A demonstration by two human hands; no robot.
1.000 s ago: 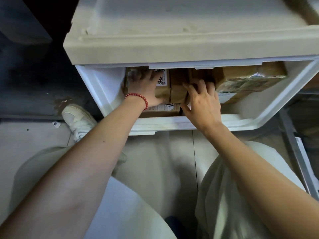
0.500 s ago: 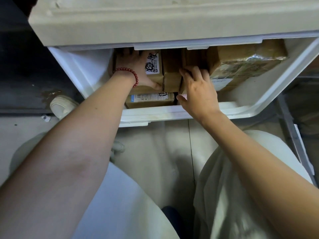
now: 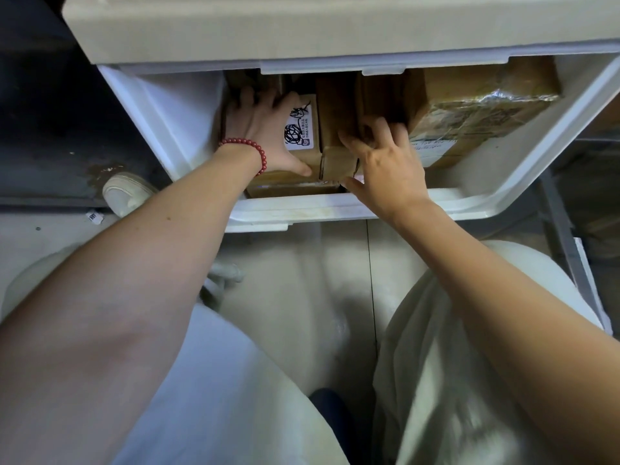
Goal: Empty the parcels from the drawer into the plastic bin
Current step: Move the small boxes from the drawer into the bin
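The likeliest trouble is a jam. The parcels sit packed side by side in the drawer (image 3: pixel 335 209), and its opening under the cabinet top (image 3: pixel 302 25) looks low, so a box lifted at a tilt could catch on the upper lip or drag its neighbour along. The labelled box (image 3: pixel 312 156) rests on a flat parcel (image 3: pixel 292 190) at the drawer's front left; pulling it out carelessly might slide that one forward over the front rim. If both boxes come up together, pressed against each other, the narrow box (image 3: pixel 335 112) at the drawer's middle could slip out between them and drop to the floor. The taped parcel (image 3: pixel 476 109) fills the drawer's right side and leans close to the narrow box, leaving little room for fingers there.

The left hand (image 3: pixel 268 132), with a red bead bracelet (image 3: pixel 245 146) at the wrist, lies over the labelled box, fingers hooked past its far edge into shadow and thumb set on its near corner: a grip closed round that box. The right hand (image 3: pixel 389 162) has its fingers curled into the gap between the narrow box and the taped parcel, thumb low at the box's near end, so its grip looks clamped on the narrow box. How deep the fingertips reach cannot be told. All parcels are inside the drawer; the plastic bin is out of view.
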